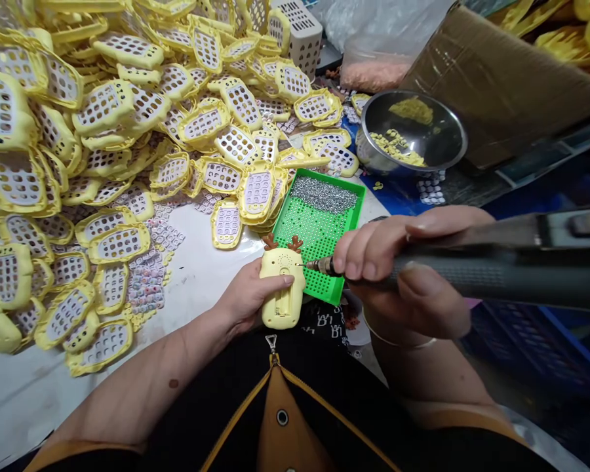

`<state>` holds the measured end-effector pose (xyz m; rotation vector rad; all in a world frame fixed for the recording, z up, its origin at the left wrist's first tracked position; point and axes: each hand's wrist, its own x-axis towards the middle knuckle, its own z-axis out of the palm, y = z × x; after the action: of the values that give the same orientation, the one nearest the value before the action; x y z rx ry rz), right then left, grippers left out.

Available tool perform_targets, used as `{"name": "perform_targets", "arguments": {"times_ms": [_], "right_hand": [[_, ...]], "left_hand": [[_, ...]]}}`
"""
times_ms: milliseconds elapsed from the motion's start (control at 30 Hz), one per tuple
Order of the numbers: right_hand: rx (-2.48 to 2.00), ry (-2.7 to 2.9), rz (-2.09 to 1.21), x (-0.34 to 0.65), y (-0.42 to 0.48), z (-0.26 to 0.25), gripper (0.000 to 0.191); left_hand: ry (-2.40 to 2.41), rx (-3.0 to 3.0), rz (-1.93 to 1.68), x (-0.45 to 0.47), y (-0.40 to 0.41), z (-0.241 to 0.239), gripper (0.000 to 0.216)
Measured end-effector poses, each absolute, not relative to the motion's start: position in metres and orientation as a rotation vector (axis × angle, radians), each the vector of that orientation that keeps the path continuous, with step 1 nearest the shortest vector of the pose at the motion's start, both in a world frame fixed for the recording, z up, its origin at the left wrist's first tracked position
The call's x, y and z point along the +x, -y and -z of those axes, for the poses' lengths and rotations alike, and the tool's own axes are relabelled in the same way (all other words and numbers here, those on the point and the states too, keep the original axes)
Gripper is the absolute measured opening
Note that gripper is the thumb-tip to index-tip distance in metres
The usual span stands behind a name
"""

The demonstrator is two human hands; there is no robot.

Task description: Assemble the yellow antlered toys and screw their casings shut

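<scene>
My left hand (248,295) is closed around a yellow toy phone shell (281,285) with brown antlers, held back side up near the table's front edge. My right hand (403,265) grips a dark electric screwdriver (496,262), fingers wrapped round its barrel. The driver's bit (314,265) points left and touches the upper right side of the shell. Just behind the shell lies a green screw tray (324,229) with a band of small silver screws at its far end.
A large heap of yellow keypad shells (103,144) covers the table's left and back. A steel bowl (413,134) with small yellow parts stands at the right, beside a brown cardboard box (501,78). A white basket (299,29) and a plastic bag sit behind.
</scene>
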<state>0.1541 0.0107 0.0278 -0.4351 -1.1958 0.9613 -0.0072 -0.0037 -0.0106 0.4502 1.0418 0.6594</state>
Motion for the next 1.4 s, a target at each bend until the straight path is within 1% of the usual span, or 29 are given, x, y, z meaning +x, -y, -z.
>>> {"name": "perform_targets", "arguments": {"times_ms": [200,367,633,767,900,1033,1200,1400], "right_hand": [[-0.408,1.238,-1.064,0.153,-0.017,-0.016,0.022],[-0.466,1.359,-1.126,0.155,-0.019,-0.009,0.019],[-0.296,1.337,-1.193,0.152,-0.026,-0.009,0.014],[-0.344,1.319,-1.182,0.154,-0.017,-0.014,0.015],[-0.372,1.276,-1.047,0.165,-0.018,-0.019,0.018],[-0.443,1.249,-0.856,0.179,-0.041,0.002,0.023],[-0.601,1.239,-0.796,0.186,-0.062,0.037,0.023],[-0.726,1.298,-0.783,0.187,-0.063,0.045,0.020]], "left_hand": [[-1.043,0.474,-0.630,-0.007,0.003,0.008,0.038],[-1.026,0.452,-0.628,-0.005,-0.001,0.008,0.036],[-1.013,0.475,-0.600,-0.006,-0.002,0.009,0.036],[-1.036,0.518,-0.565,-0.006,-0.004,0.011,0.031],[-1.094,0.513,-0.557,-0.004,-0.007,0.011,0.026],[-1.116,0.461,-0.548,-0.004,-0.007,0.009,0.027],[-1.109,0.443,-0.546,-0.003,-0.007,0.008,0.031],[-1.115,0.423,-0.538,-0.003,-0.008,0.008,0.035]]}}
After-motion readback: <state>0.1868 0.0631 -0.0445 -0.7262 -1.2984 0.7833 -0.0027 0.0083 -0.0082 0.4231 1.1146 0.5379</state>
